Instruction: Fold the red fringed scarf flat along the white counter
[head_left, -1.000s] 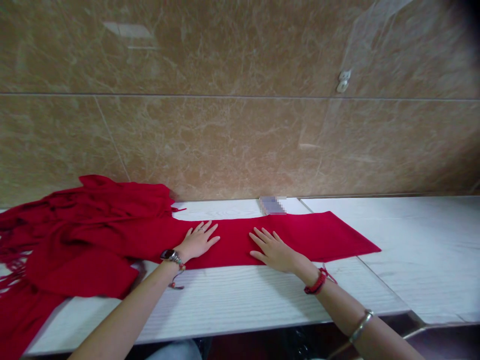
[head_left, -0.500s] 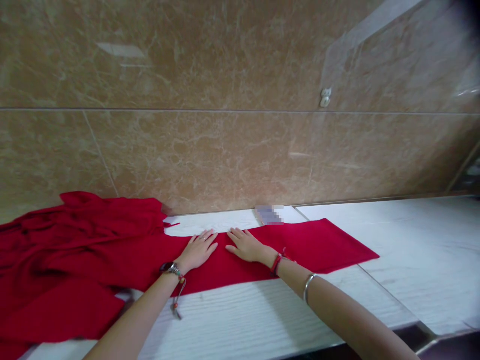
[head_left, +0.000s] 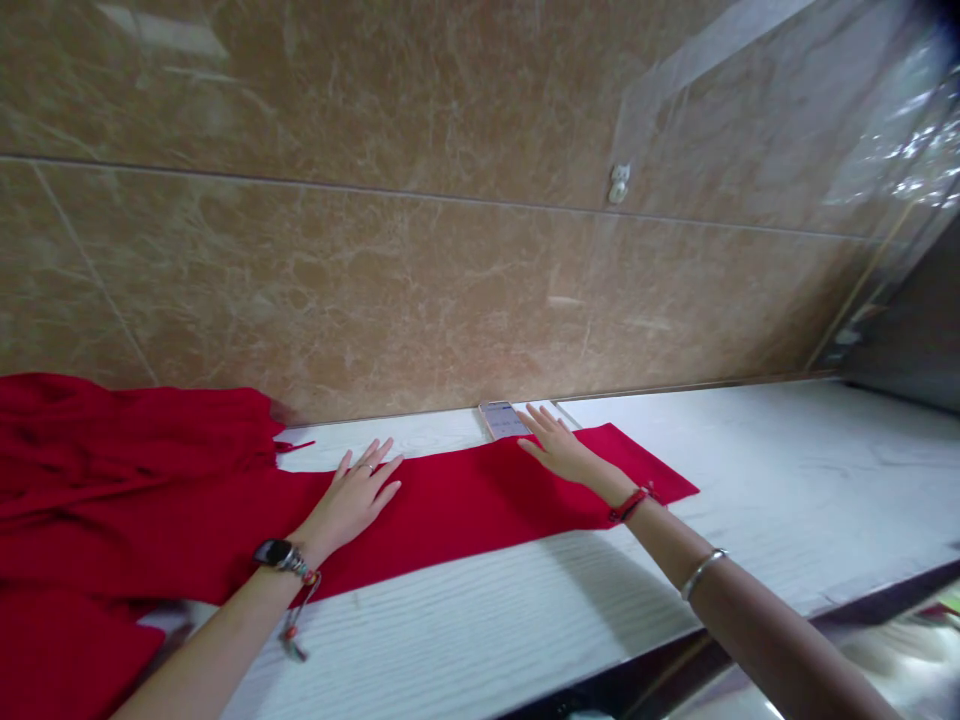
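Across the white countertop [head_left: 750, 440], below the tiled wall [head_left: 337, 300], lies a red scarf [head_left: 465, 495], flat toward the right and bunched at the left, where the picture's edge cuts it off and its folds blur together. The left hand [head_left: 351, 505] rests open on the flat stretch, fingers spread, gripping nothing. The right hand [head_left: 559, 450] is also open and empty over the scarf's far edge; whether its palm touches the fabric cannot be told. Its fingers partly hide a phone [head_left: 497, 418], whose screen text is illegible. Both forearms run out of view.
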